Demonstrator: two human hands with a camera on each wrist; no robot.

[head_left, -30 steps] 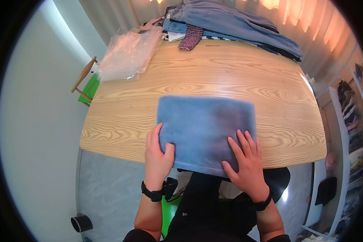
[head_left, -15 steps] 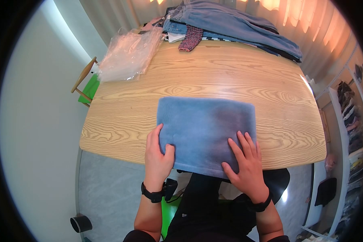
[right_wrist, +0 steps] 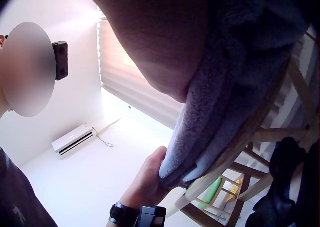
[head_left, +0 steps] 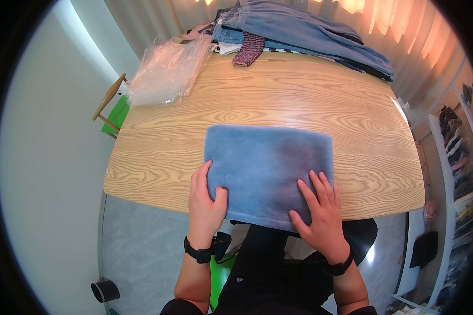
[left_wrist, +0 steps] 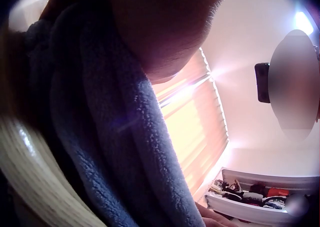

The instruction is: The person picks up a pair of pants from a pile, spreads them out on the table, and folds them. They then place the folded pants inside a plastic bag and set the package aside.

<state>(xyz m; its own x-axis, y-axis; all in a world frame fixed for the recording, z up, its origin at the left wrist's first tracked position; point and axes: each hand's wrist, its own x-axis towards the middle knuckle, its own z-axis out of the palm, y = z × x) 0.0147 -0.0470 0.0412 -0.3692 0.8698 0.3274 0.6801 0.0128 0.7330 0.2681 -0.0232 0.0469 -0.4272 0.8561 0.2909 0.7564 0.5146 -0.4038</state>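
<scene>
A folded blue plush fabric piece (head_left: 257, 163) lies at the table's near edge, its lower border reaching the rim. Several thick soft layers of it show from the side in the left wrist view. My left hand (head_left: 205, 202) holds its left side, with the thumb bent on top and the fingers along the side edge. Flat on its lower right part rests my right hand (head_left: 323, 212), fingers spread and pointing away from me. A darker, purplish shade covers the fabric near the right hand.
A wooden table (head_left: 157, 152) spreads in front of me. Clear plastic bags (head_left: 168, 71) lie at its far left. Along the back is a heap of clothes (head_left: 305, 31), with a knitted sleeve (head_left: 248, 50) hanging forward. A clothes rack (head_left: 457, 173) stands at the right.
</scene>
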